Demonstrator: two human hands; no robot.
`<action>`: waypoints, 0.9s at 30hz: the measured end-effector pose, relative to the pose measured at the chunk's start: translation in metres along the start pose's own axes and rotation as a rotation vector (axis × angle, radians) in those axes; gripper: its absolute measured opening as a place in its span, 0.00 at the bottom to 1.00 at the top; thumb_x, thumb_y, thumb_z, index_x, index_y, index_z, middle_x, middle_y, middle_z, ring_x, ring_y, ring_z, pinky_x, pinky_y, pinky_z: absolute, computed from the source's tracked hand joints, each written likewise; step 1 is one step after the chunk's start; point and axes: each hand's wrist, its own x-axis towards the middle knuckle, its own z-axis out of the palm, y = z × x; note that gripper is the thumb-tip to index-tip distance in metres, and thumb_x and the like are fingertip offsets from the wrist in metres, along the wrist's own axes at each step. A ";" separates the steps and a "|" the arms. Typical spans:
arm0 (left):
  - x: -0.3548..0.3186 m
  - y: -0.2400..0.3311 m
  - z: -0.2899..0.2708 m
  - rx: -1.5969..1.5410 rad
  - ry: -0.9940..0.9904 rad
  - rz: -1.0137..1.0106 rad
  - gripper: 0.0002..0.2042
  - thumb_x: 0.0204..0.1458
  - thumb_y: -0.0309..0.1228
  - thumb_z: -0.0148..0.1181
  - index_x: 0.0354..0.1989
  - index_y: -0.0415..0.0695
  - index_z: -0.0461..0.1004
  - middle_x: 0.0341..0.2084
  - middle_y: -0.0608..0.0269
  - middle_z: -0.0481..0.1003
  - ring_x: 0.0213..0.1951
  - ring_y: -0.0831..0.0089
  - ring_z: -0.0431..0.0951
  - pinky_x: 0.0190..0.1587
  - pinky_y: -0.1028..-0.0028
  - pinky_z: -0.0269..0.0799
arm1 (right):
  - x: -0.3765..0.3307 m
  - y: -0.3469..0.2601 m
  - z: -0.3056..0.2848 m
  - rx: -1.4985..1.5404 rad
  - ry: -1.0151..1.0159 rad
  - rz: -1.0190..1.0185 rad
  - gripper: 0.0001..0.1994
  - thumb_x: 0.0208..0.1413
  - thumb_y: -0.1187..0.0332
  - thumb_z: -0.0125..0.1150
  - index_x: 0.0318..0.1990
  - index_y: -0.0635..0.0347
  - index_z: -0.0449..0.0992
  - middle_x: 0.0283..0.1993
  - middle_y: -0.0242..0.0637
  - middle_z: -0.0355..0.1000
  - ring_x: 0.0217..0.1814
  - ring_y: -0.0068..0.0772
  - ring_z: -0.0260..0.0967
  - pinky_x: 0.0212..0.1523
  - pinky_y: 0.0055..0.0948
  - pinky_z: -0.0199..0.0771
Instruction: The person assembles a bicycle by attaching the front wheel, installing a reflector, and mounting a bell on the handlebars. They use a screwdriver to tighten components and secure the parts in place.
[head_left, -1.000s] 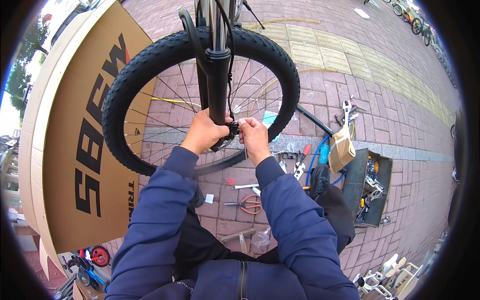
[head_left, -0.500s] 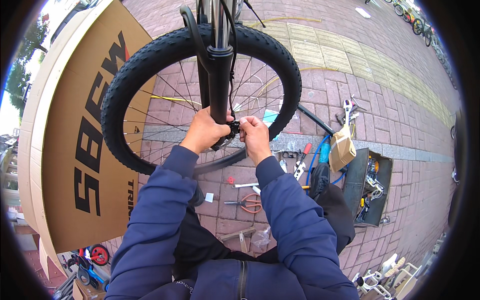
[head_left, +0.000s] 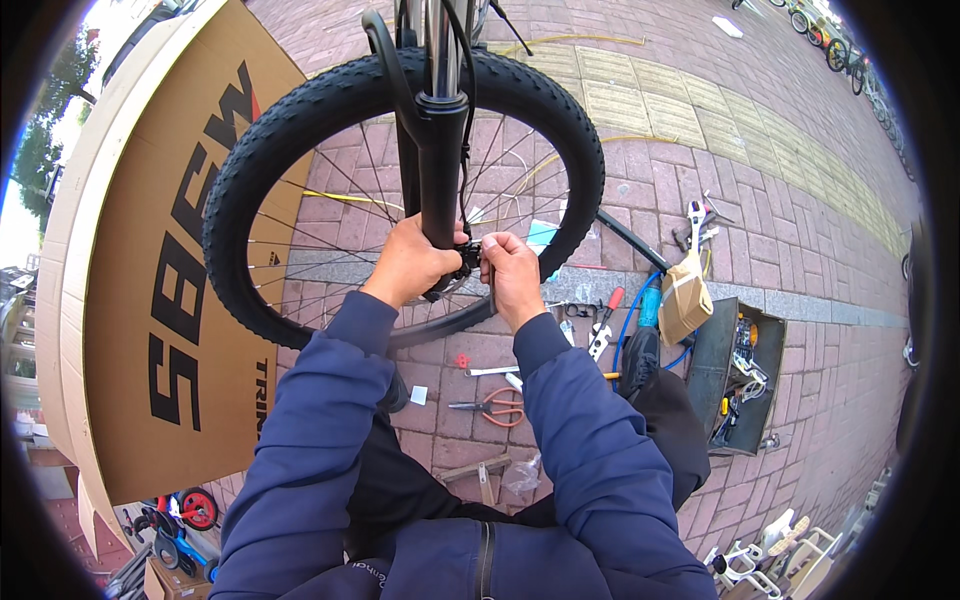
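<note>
Black fork leg [head_left: 441,160] gripped by left hand [head_left: 412,262]; right hand [head_left: 516,278] pinches one wheel's [head_left: 300,130] axle.

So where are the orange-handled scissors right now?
The orange-handled scissors lie on the brick paving in the lower middle of the head view, between the person's forearms, below the bicycle wheel.

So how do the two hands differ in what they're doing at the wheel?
The left hand wraps around the lower end of the black fork leg, fingers curled about it; the right hand does not grip the fork but pinches a small dark part at the wheel hub with its fingertips. The left hand sits left of the hub, the right hand right of it. Both are bare, come out of dark blue sleeves and meet at the middle of the wheel.
</note>
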 end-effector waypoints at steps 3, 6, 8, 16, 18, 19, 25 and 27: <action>0.000 0.000 0.000 0.010 0.000 -0.007 0.22 0.39 0.21 0.66 0.48 0.32 0.77 0.40 0.53 0.83 0.43 0.68 0.83 0.49 0.72 0.77 | 0.001 -0.001 -0.003 0.012 -0.038 0.013 0.06 0.66 0.67 0.61 0.40 0.58 0.76 0.29 0.25 0.70 0.27 0.17 0.66 0.28 0.19 0.69; 0.000 0.000 -0.001 0.027 -0.002 0.000 0.22 0.39 0.21 0.66 0.48 0.32 0.77 0.40 0.53 0.83 0.44 0.68 0.83 0.49 0.71 0.77 | 0.004 -0.001 -0.004 -0.001 -0.022 0.037 0.06 0.66 0.67 0.61 0.40 0.58 0.77 0.30 0.25 0.70 0.29 0.16 0.66 0.30 0.19 0.70; 0.000 0.001 -0.001 0.049 0.001 0.006 0.22 0.39 0.22 0.66 0.48 0.32 0.77 0.40 0.53 0.83 0.44 0.68 0.83 0.49 0.71 0.77 | 0.007 0.001 -0.005 -0.043 -0.004 0.057 0.05 0.66 0.67 0.61 0.41 0.58 0.77 0.31 0.24 0.70 0.30 0.16 0.66 0.31 0.19 0.71; 0.000 0.000 -0.001 0.015 -0.003 0.012 0.22 0.40 0.22 0.66 0.48 0.32 0.77 0.40 0.53 0.83 0.43 0.68 0.83 0.48 0.72 0.77 | 0.008 0.001 -0.009 -0.003 -0.064 0.047 0.05 0.66 0.67 0.61 0.41 0.57 0.77 0.31 0.24 0.71 0.30 0.15 0.66 0.32 0.19 0.70; 0.000 0.000 0.000 0.006 -0.002 0.012 0.22 0.40 0.22 0.66 0.48 0.32 0.77 0.40 0.53 0.83 0.43 0.68 0.83 0.48 0.72 0.77 | 0.007 -0.001 -0.008 -0.036 -0.062 0.039 0.05 0.66 0.66 0.61 0.41 0.57 0.77 0.30 0.23 0.70 0.30 0.15 0.65 0.32 0.18 0.70; -0.001 0.000 0.000 0.003 0.000 0.013 0.22 0.40 0.22 0.66 0.48 0.32 0.77 0.40 0.53 0.83 0.43 0.68 0.83 0.48 0.72 0.77 | 0.007 -0.003 -0.007 -0.064 -0.055 0.040 0.05 0.66 0.66 0.60 0.41 0.57 0.77 0.30 0.23 0.71 0.29 0.15 0.65 0.32 0.18 0.69; 0.000 0.000 -0.001 0.018 0.000 0.005 0.22 0.40 0.22 0.66 0.48 0.31 0.77 0.40 0.53 0.83 0.42 0.69 0.83 0.47 0.72 0.77 | 0.009 -0.010 -0.003 -0.086 -0.041 0.117 0.06 0.66 0.65 0.59 0.39 0.57 0.77 0.28 0.23 0.69 0.28 0.15 0.64 0.28 0.18 0.67; 0.000 -0.001 -0.001 0.023 -0.002 0.002 0.22 0.40 0.22 0.66 0.48 0.31 0.77 0.40 0.53 0.83 0.42 0.69 0.83 0.47 0.72 0.77 | 0.009 -0.011 -0.004 -0.060 -0.053 0.118 0.07 0.66 0.65 0.60 0.38 0.57 0.76 0.28 0.23 0.69 0.27 0.15 0.64 0.28 0.19 0.66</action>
